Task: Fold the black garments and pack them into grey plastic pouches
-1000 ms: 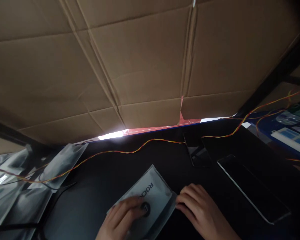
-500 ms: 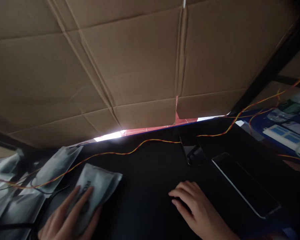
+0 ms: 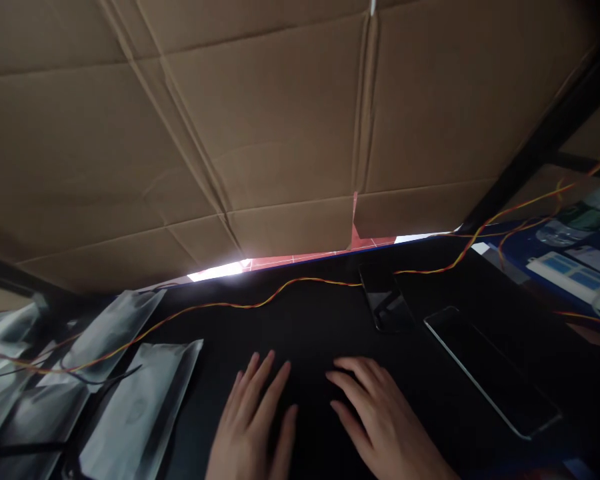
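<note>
Facing the upright cardboard [image 3: 290,133] across the black table [image 3: 275,327], held nothing in the left hand [image 3: 247,433] or the right hand [image 3: 383,420]. Had the left fingers extended and modestly spread, palm down; had the right fingers loosely bent, thumb apart from them (contact with the table cannot be told for either hand). Showed the nearest frosted pouch [image 3: 137,407] lying on the table, left of the left hand and apart from it, with a black cable [image 3: 123,377] crossing its upper corner. Showed further pouches [image 3: 115,333] at far left, beneath a red-and-yellow wire [image 3: 250,306]. Placed to the right of the right hand, apart from it, a dark phone-like slab [image 3: 386,300] and a longer pale-edged slab [image 3: 490,373], both flat on the table.
</note>
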Available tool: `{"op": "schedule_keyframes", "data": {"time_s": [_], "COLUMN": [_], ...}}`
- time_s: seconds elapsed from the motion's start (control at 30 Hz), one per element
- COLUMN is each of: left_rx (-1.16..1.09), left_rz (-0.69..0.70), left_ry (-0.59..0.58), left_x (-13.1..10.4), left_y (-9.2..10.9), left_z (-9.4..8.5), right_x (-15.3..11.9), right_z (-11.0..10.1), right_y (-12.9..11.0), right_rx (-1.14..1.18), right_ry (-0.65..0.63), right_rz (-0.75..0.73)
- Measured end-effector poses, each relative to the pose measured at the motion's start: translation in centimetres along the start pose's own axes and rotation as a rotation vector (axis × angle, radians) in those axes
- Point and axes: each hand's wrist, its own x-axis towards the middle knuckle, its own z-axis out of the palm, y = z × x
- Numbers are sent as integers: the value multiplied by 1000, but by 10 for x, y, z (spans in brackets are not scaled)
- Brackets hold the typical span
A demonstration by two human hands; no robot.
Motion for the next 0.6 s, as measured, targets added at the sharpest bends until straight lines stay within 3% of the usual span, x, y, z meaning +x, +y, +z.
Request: {"op": "schedule_keyframes", "data": {"time_s": [0.1, 0.2, 0.6], "left_rx": [111, 180, 135], "left_rz": [22, 55, -15], "left_ry": [-45, -69, -176], "left_x": [17, 17, 17], "left_y": [21, 22, 24], "left_z": [24, 36, 30], "right_x": [1, 1, 2], "right_z": [13, 21, 18], "right_y": [-2, -1, -2], "right_rx": [-132, -199, -187], "right_ry": [41, 30, -47], "right_rz": [-54, -68, -20]}}
